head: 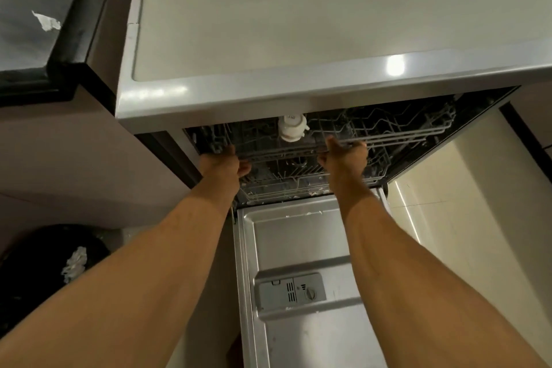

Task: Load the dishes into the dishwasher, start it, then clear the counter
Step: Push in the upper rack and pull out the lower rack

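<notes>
While the dishwasher door (298,248) lies folded down, two hands grasp the front rail of the upper rack (388,134): left hand (222,163) and right hand (346,155). One white cup (292,128) sits upturned in that grey wire rack, between the hands. A second rack (286,185) shows below.

Pale floor tiles (466,188) beside a black-edged counter (68,48).

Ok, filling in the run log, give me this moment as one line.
door: open | left hand: gripping upper rack | right hand: gripping upper rack | white cup: inverted in rack
</notes>
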A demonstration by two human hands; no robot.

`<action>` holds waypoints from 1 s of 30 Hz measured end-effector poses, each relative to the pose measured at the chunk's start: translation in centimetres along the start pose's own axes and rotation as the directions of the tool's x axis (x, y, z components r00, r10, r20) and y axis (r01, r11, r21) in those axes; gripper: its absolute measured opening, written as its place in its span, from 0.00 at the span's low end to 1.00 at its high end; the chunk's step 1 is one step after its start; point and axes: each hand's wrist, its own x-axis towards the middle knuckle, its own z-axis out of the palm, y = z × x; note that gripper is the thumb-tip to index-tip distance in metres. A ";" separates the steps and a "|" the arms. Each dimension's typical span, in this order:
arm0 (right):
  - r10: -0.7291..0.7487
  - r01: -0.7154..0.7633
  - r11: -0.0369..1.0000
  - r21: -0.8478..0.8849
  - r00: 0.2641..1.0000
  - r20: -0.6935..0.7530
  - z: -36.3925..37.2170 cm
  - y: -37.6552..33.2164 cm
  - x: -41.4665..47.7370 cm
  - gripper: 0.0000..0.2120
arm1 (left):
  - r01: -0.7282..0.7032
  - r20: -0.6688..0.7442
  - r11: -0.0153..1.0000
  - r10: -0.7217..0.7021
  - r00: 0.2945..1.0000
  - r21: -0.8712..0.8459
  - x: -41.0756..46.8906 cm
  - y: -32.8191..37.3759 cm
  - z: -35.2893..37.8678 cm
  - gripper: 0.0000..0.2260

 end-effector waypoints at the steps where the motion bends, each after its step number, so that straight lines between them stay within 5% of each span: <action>1: -0.005 0.005 0.999 -0.043 1.000 -0.013 0.8 -0.2 0.3 0.21 | 0.001 -0.002 1.000 -0.001 1.000 -0.016 0.3 0.3 0.2 0.10; 3: -0.001 -0.003 0.998 -0.059 0.998 -0.063 1.7 -0.2 0.5 0.31 | 0.005 -0.012 0.999 -0.006 1.000 -0.048 0.9 0.3 0.5 0.11; 7: -0.025 0.024 1.000 -0.020 0.997 -0.071 1.5 1.0 0.8 0.19 | 0.035 -0.023 0.994 -0.037 0.999 -0.101 0.8 -0.3 0.5 0.12; 11: -0.092 0.091 0.995 -0.043 0.995 -0.027 1.1 1.0 0.3 0.25 | -0.021 -0.006 0.993 0.021 1.000 -0.114 0.0 -0.5 0.4 0.14; 14: -0.250 0.262 0.919 -0.295 0.965 0.080 -0.8 1.8 -1.5 0.38 | -0.191 -0.017 0.979 0.193 0.981 0.068 -0.8 -2.4 -0.6 0.14; 16: -0.321 0.363 0.879 -0.310 0.930 0.180 -2.6 3.1 -2.7 0.31 | -0.311 0.069 0.923 0.303 0.950 0.228 -1.3 -4.6 -1.6 0.16; 19: -0.341 0.427 0.748 -0.508 0.904 0.258 -4.7 5.9 -2.6 0.17 | -0.471 0.295 0.677 0.367 0.882 0.565 -0.1 -7.8 -2.3 0.11; 22: -0.260 0.418 0.487 -0.767 0.908 0.330 -5.5 8.8 -1.0 0.09 | -0.558 0.485 0.447 0.278 0.829 0.699 1.7 -10.2 -2.0 0.11; 25: -0.172 0.454 0.282 -0.845 0.890 0.421 -5.4 10.9 1.2 0.11 | -0.604 0.563 0.194 0.229 0.794 0.773 3.9 -12.4 -1.4 0.16; 30: -0.174 0.502 0.089 -0.860 0.858 0.483 -3.9 13.8 5.6 0.19 | -0.607 0.616 -0.102 0.147 0.774 0.788 8.7 -16.0 -0.2 0.21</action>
